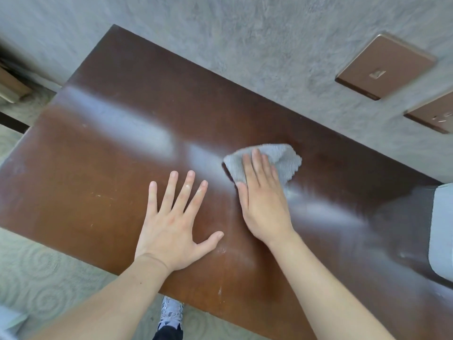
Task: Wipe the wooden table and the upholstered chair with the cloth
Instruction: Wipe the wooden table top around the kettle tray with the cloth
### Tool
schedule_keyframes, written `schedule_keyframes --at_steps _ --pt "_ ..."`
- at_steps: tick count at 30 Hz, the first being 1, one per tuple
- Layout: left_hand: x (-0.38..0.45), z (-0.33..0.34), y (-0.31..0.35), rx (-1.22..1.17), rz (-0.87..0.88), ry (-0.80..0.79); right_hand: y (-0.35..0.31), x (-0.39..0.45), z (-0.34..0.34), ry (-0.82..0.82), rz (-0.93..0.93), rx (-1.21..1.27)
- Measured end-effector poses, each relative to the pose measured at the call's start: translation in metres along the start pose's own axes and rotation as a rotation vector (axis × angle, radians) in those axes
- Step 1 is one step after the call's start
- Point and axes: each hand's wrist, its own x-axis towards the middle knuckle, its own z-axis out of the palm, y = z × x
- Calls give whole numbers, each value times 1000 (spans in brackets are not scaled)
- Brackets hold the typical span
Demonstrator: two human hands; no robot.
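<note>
The left hand lies flat on the brown table, fingers spread wide, likely to steady the person. Just beside it, the right hand presses down with straight, close fingers on the grey cloth near the table's middle, which is good for rubbing. At the right edge sits a pale thing — I cannot tell if it holds anything.

Bare left hand and right hand, bare forearms; grey-white laced sneaker; black trouser cuff
</note>
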Motion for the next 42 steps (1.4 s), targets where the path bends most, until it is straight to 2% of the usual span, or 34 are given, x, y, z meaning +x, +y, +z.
schedule_keyframes --at_steps 2,4,10,13,18,23,29,32,38,42 --pt "1 0 0 -1 1 -1 2 -18 4 -29 12 -25" --pt "0 -1 0 -2 4 -5 1 1 3 -12 42 -18" --pt "0 -1 0 3 -7 -17 -31 159 -2 59 44 -10" --pt "0 1 -1 3 -10 -9 -47 194 6 81 65 -17" --pt "-1 0 1 9 -13 2 -21 147 5 67 -81 6" --pt "-1 -2 2 23 -12 -7 1 27 8 74 73 33" --pt "-1 0 1 37 -13 11 -22 -125 31 41 227 -28" --pt "-2 2 1 37 -13 27 -16 -101 29 63 210 -33" --pt "-2 2 1 61 -15 37 15 52 2 151 306 -36" --pt "-3 3 1 70 -22 47 17 65 5 148 297 -46"
